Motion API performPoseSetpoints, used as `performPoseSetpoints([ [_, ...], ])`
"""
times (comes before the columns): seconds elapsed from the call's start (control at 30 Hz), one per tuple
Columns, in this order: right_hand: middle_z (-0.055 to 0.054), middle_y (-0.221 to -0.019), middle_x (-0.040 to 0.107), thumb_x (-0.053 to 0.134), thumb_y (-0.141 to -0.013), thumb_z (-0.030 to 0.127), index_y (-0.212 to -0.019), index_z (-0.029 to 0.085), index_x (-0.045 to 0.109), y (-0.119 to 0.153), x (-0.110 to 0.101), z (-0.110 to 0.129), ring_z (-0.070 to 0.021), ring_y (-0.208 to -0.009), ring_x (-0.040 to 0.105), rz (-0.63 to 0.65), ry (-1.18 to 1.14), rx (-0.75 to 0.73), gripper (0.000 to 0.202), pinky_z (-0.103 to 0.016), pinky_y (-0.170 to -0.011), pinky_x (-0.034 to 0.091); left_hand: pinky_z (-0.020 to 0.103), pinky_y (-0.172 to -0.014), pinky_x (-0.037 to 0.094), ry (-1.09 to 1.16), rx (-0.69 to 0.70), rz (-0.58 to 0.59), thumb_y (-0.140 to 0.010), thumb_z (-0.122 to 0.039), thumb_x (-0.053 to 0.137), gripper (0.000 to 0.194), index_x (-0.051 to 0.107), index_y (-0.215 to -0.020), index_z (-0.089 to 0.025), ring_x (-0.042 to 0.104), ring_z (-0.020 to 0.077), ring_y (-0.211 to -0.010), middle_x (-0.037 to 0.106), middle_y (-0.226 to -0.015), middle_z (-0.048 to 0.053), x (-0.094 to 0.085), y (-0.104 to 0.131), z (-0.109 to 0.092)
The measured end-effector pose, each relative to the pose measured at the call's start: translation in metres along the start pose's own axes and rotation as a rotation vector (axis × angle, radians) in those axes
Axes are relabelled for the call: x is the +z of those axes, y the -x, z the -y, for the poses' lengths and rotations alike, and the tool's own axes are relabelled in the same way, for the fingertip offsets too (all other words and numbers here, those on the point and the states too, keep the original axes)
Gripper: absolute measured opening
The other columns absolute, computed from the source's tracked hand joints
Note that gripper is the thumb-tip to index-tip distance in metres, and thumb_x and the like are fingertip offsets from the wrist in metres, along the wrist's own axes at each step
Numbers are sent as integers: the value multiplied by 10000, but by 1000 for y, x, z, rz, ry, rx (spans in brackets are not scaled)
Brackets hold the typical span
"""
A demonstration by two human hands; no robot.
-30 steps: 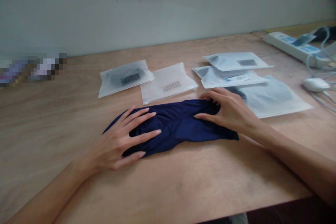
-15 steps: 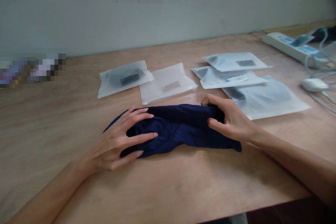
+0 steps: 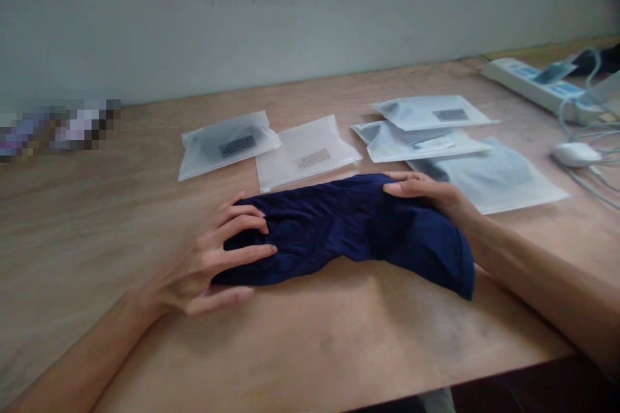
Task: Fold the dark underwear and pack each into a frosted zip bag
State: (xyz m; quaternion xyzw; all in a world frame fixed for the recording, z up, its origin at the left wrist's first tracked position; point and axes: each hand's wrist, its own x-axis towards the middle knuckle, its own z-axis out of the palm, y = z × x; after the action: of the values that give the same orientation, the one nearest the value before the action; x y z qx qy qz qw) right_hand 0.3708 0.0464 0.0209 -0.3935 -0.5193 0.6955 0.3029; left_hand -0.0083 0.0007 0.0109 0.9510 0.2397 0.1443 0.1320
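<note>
1. Fingers of our left hand (image 3: 206, 258) spread across one navy cloth (image 3: 329, 222); our right hand (image 3: 438, 197) pinches its far edge.
2. Five pouches (image 3: 314, 153) lie beyond it, nearer the counter's (image 3: 314, 348) back edge.
3. Since the earlier frame, its right end has flared toward the front edge.

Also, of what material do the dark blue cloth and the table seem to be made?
The cloth: probably smooth synthetic fabric, softly shiny; it creases finely and drapes.

The table: wood or a wood-look board, fairly matt; pale brown grain shows, but real wood is uncertain.
</note>
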Motion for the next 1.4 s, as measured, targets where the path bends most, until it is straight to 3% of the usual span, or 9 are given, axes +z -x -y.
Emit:
performPoseSetpoints([
  [0.2,-57,-1052,795,624,-899,375,-1114,218,759,3,9,1,-289,-946,770,-65,-94,-40,298,-432,-912,628,623,-1257,180,45,40,102,-958,-654,433,622,524,-1469,-312,427,351,-1404,532,-1456,89,-2,-3,-5],
  [0.47,-81,-1020,791,546,-908,571,-1111,226,735,8,7,5,-297,-848,771,-52,295,-168,443,-404,-731,642,586,-1279,180,97,100,178,-986,-546,450,620,430,-1535,-259,347,331,-1509,467,-1571,78,2,-8,-18],
  [0.63,-63,-1233,737,340,-998,444,-1457,266,499,10,8,12,-272,-1027,749,-21,502,-283,518,-395,-814,622,594,-1289,118,41,117,199,-968,-540,496,649,405,-1548,-261,249,332,-1553,369,-1634,53,3,-10,-17],
  [0.77,-66,-1277,718,304,-1005,304,-1408,263,530,13,14,8,-243,-1019,753,53,430,-267,464,-366,-797,622,590,-1292,104,17,147,246,-951,-562,542,736,328,-1585,-255,180,339,-1572,281,-1670,46,4,-17,-25],
  [0.9,-93,-1264,719,261,-1051,326,-1441,244,480,15,27,-2,-211,-981,761,179,397,-251,455,-322,-729,618,560,-1304,60,-31,172,281,-961,-571,543,751,294,-1599,-264,138,324,-1582,226,-1687,29,8,-22,-35],
  [1.07,-119,-1343,674,238,-1058,263,-1542,261,327,14,37,-6,-201,-1120,716,350,437,-276,492,-319,-818,605,554,-1305,81,-33,181,199,-970,-581,530,747,319,-1588,-218,160,329,-1577,271,-1673,73,15,-19,-31],
  [1.2,-140,-1454,591,324,-1044,293,-1602,268,184,12,38,-5,-221,-1233,660,480,183,-115,576,-381,-943,574,579,-1292,153,11,191,85,-990,-613,465,659,492,-1464,-156,263,343,-1546,443,-1577,150,14,-14,-21],
  [1.3,-136,-1520,528,477,-1016,383,-1593,287,245,12,38,-6,-252,-1335,582,569,-61,-60,629,-452,-1078,494,575,-1268,231,44,184,-40,-1021,-614,387,630,530,-1398,-131,364,327,-1500,581,-1441,181,12,-12,-15],
  [1.4,-133,-1522,525,611,-969,331,-1530,264,410,14,39,-7,-273,-1407,504,626,-154,-107,600,-486,-1158,406,560,-1260,242,69,146,-104,-1014,-658,355,674,541,-1385,-127,429,321,-1455,629,-1376,177,12,-10,-13],
])
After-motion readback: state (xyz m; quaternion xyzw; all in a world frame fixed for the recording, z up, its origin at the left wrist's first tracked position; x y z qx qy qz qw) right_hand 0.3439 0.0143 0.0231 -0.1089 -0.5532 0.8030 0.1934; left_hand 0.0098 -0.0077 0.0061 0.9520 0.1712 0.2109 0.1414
